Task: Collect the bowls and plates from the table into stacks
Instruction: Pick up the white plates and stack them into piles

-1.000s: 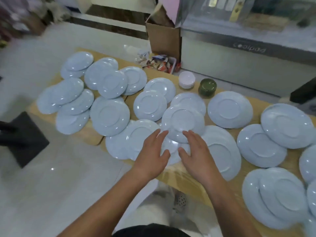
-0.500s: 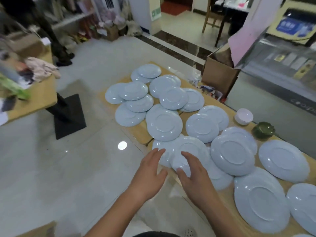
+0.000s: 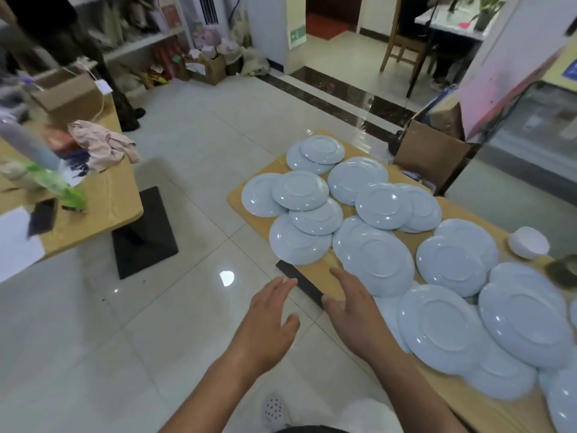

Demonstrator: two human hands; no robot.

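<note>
Our left hand (image 3: 268, 323) and right hand (image 3: 356, 317) hover at six o'clock, fingers spread, gripping nothing; pale blue round ceramic plates (image 3: 377, 260) lie overlapped on the light wooden table (image 3: 315, 271) from twelve to four o'clock.

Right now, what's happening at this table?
The wooden table is spread with pale blue plates, many loosely overlapping rather than in neat stacks. The person's left hand and right hand are both open, reaching out at the table's near edge and holding nothing. A white bowl and a blurred green bowl sit at the right.
</note>
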